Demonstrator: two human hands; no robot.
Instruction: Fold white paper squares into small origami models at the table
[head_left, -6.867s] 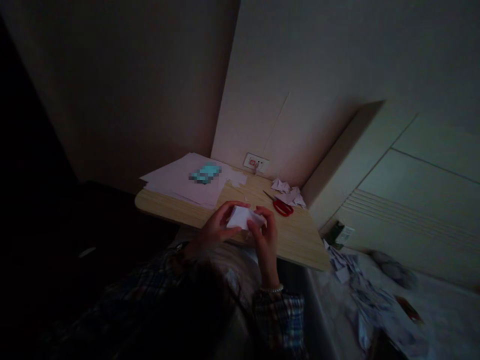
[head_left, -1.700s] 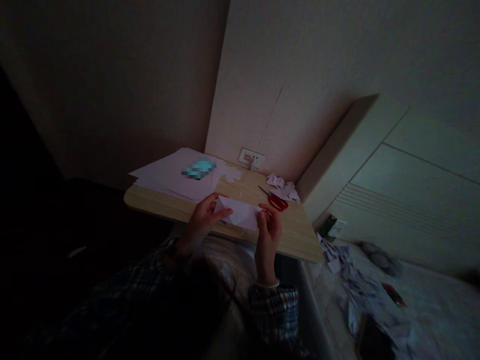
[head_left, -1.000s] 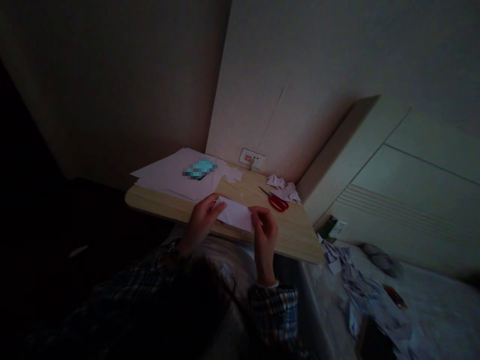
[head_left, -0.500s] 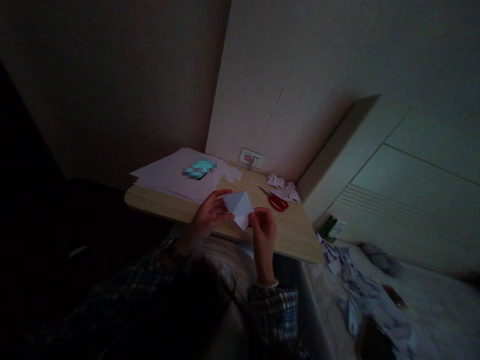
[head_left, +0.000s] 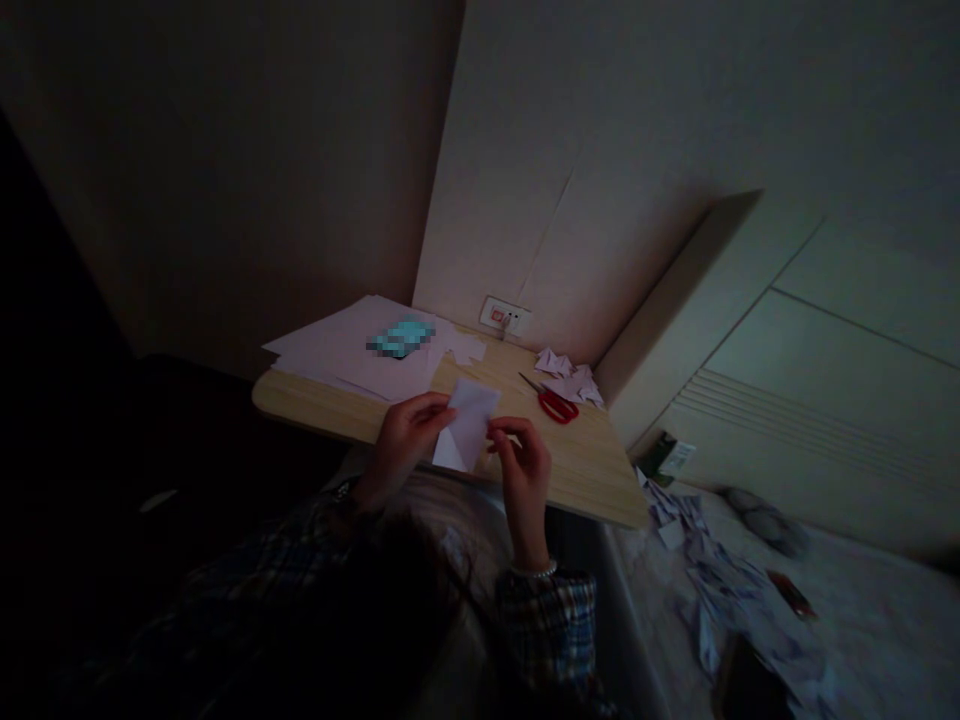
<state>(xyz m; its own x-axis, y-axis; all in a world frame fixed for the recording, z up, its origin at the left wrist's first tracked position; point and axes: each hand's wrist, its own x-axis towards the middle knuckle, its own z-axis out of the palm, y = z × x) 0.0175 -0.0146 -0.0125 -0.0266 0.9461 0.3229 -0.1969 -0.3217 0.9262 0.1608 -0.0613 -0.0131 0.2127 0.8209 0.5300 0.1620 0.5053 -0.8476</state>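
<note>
A small folded piece of white paper [head_left: 466, 428] is held up over the near edge of the table. My left hand [head_left: 409, 435] pinches its left side between thumb and fingers. At the paper's right edge is my right hand [head_left: 523, 460], closed with thumb and fingertips together on that edge. Red-handled scissors [head_left: 556, 404] lie on the table to the right, beyond my right hand. Folded paper pieces [head_left: 574, 382] sit in a small pile behind the scissors.
Large white sheets [head_left: 330, 350] cover the left of the wooden table [head_left: 585, 480], with a blurred turquoise object [head_left: 403, 338] on top. A wall socket [head_left: 505, 315] is behind the table. To the right, a bed [head_left: 862, 610] carries many folded papers [head_left: 712, 560].
The paper has been turned between my hands: its diamond-shaped, creased face has given way to a longer, flatter rectangular one. My left hand has shifted slightly left; the right has stayed about the same.
</note>
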